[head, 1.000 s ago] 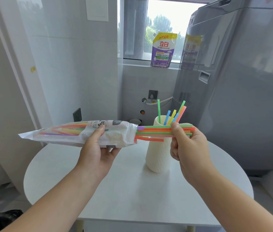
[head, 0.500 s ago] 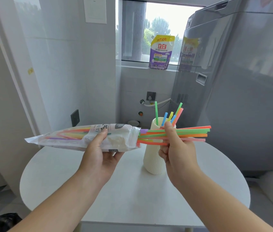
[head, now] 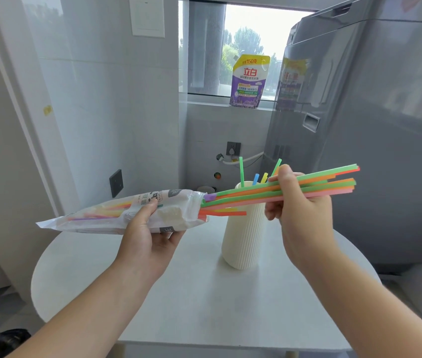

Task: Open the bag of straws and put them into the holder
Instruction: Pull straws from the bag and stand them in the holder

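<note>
My left hand [head: 150, 233] holds a white plastic straw bag [head: 116, 215] sideways above the table, its open end to the right. A bundle of coloured straws [head: 328, 183] sticks out of that open end, mostly outside the bag, and my right hand [head: 300, 210] pinches it near the middle. A few straws remain deep in the bag. Behind the bundle stands the ribbed cream holder [head: 246, 241] on the table, with several straws [head: 241, 171] upright in it.
The round white table [head: 178, 293] carries only the holder. A grey washing machine [head: 385, 125] stands close at the right. A purple detergent pouch [head: 250, 81] sits on the window sill. Tiled wall with sockets rises behind.
My right hand has drawn the straw bundle farther out of the bag, to the right and slightly upward. The bag has tilted, its closed end lower.
</note>
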The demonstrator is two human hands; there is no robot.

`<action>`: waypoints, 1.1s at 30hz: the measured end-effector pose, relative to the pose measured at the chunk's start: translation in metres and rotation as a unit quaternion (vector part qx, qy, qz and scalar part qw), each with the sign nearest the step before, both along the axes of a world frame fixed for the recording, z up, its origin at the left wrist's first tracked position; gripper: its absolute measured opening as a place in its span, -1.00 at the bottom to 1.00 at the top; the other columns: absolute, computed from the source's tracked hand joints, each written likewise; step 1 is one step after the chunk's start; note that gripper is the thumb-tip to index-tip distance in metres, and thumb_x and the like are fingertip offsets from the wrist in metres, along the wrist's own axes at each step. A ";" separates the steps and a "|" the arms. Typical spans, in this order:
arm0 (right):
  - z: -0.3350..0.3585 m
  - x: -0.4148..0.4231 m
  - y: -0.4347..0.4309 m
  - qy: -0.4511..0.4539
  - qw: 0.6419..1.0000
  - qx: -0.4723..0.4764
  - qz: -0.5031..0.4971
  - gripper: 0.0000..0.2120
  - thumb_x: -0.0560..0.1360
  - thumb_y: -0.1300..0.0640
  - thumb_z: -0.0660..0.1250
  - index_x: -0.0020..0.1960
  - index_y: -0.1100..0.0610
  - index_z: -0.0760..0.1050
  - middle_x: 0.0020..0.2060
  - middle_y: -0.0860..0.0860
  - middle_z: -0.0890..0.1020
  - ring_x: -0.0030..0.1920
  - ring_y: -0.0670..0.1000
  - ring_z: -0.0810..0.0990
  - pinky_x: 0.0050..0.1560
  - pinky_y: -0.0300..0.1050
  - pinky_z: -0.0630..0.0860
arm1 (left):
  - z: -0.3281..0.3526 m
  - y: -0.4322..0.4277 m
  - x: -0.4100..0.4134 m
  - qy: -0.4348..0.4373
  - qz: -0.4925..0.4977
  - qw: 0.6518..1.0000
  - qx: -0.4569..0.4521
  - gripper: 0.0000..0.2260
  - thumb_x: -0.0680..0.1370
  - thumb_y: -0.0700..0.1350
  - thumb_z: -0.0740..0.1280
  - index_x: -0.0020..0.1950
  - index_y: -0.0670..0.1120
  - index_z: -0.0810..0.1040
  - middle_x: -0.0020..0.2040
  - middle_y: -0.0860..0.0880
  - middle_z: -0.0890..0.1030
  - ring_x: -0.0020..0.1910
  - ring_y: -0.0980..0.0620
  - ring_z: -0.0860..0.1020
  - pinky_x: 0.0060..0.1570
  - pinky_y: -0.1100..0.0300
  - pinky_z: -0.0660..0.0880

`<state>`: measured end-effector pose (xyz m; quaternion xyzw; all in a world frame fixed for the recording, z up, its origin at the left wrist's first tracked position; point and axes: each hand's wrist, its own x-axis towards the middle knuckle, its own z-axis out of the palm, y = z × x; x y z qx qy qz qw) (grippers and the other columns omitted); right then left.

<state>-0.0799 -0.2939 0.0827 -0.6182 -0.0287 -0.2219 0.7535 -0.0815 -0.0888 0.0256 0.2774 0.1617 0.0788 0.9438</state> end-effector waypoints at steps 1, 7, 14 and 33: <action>0.002 0.001 -0.003 -0.002 1.000 0.000 -0.002 -0.70 0.63 0.09 0.31 -0.23 0.20 0.55 -0.52 0.08 0.50 -0.52 0.04 0.45 -0.49 -0.13 0.44 | 0.000 0.001 0.000 0.000 0.002 1.000 -0.001 -0.72 0.58 -0.14 0.42 0.29 -0.08 0.58 0.01 -0.09 0.72 -0.13 0.00 0.73 -0.19 0.05 0.70; 0.018 0.008 -0.020 0.017 1.000 0.009 -0.019 -0.68 0.61 0.07 0.34 -0.27 0.19 0.58 -0.52 0.08 0.52 -0.53 0.02 0.44 -0.41 -0.08 0.45 | -0.002 0.005 0.001 0.006 0.013 1.000 0.005 -0.81 0.60 -0.15 0.40 0.21 -0.07 0.58 0.03 -0.09 0.71 -0.07 -0.01 0.71 -0.11 0.01 0.69; 0.040 0.015 -0.044 0.022 0.998 -0.032 -0.053 -0.70 0.59 0.03 0.35 -0.25 0.18 0.58 -0.46 0.08 0.55 -0.50 0.05 0.47 -0.42 -0.10 0.48 | -0.007 0.009 0.003 0.016 0.021 1.000 0.008 -0.82 0.60 -0.15 0.40 0.19 -0.07 0.59 0.00 -0.07 0.70 -0.10 0.02 0.70 -0.10 0.04 0.69; 0.092 0.012 -0.073 -0.074 0.967 -0.212 -0.119 -0.71 0.58 0.02 0.33 -0.20 0.20 0.60 -0.48 0.04 0.57 -0.56 0.00 0.50 -0.49 -0.17 0.49 | -0.009 0.007 0.003 0.007 0.011 1.000 0.003 -0.72 0.59 -0.16 0.41 0.29 -0.10 0.57 0.03 -0.09 0.71 -0.11 0.01 0.72 -0.17 0.06 0.70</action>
